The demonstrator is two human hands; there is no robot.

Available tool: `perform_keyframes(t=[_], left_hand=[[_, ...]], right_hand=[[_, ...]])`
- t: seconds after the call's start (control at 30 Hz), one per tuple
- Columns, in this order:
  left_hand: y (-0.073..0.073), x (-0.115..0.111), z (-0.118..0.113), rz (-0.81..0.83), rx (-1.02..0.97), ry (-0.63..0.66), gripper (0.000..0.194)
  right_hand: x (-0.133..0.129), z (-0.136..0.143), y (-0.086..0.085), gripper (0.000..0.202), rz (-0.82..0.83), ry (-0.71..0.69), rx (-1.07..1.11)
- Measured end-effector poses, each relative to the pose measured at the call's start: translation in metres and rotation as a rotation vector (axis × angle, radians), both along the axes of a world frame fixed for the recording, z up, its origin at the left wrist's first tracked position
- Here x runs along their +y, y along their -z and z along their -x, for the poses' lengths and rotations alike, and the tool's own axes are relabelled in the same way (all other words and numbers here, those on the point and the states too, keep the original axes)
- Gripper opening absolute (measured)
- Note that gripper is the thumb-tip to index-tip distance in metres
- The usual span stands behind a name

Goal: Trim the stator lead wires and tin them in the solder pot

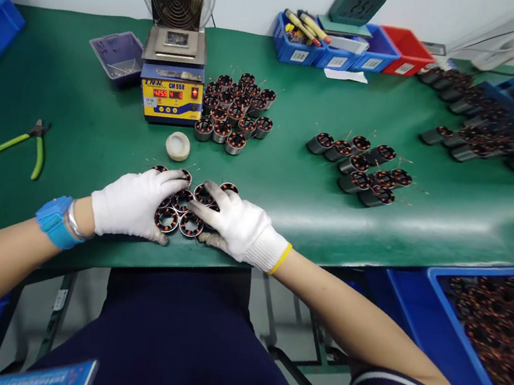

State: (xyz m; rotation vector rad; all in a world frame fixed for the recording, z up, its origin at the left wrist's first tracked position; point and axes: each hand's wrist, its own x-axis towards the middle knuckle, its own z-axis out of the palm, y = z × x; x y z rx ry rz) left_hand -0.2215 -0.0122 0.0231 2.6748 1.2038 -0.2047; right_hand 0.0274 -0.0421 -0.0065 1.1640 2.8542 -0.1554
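Observation:
A cluster of several motor stators [166, 220], metal cylinders with copper windings inside, stands upright near the front edge of the green bench. From the left, my white-gloved left hand [134, 201] curves around the cluster, fingers over the far rims and thumb at the near side. My gloved right hand [239, 222] clasps it from the right, its darkened fingertips lying across stator tops. The hands partly hide the outer stators. Fine wire ends stick up beyond my left fingers. Just past the cluster sits a small round whitish dish [178, 146].
Behind stands a yellow-and-blue solder pot [172, 96] with a fan, beside a purple tray [118, 56]. More stators stand at back centre [235, 113] and right [359, 170]. Green-handled cutters [16, 142] lie left. A blue crate [435, 275] of copper-wound parts is at lower right.

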Motion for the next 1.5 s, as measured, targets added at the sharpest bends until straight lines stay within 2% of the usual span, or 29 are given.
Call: perform_keyframes(t=[0.3,0.47,0.57,0.73,0.9,1.03,1.13,1.23,1.5], left_hand=[[0.003,-0.004,0.003,0.036,0.012,-0.003,0.093],[0.003,-0.003,0.002,0.067,0.057,0.0,0.079],[0.001,-0.002,0.0,0.065,0.084,0.025,0.068],[-0.004,-0.002,-0.006,0.066,0.11,0.041,0.057],[-0.004,-0.011,-0.012,0.03,0.122,-0.039,0.061],[-0.003,-0.021,-0.018,0.011,0.124,-0.14,0.068],[-0.004,-0.026,-0.022,0.009,0.118,-0.204,0.065],[-0.003,-0.034,-0.024,-0.017,0.087,-0.276,0.053],[0.015,-0.047,-0.025,-0.065,-0.066,-0.4,0.055]], right_hand=[[0.016,-0.016,-0.007,0.05,-0.072,-0.273,-0.109],[0.02,-0.019,-0.007,0.048,-0.039,-0.323,-0.095],[0.02,-0.014,-0.009,0.049,-0.014,-0.307,-0.083],[0.015,0.002,-0.019,0.036,0.067,-0.243,-0.119],[0.006,0.01,-0.026,0.037,0.163,-0.137,-0.06],[0.005,0.016,-0.027,0.04,0.171,-0.034,-0.081],[0.006,0.021,-0.025,0.04,0.14,0.001,-0.101],[0.005,0.024,-0.02,0.033,0.091,0.041,-0.09],[-0.007,0.03,-0.005,0.037,0.031,0.15,-0.03]])
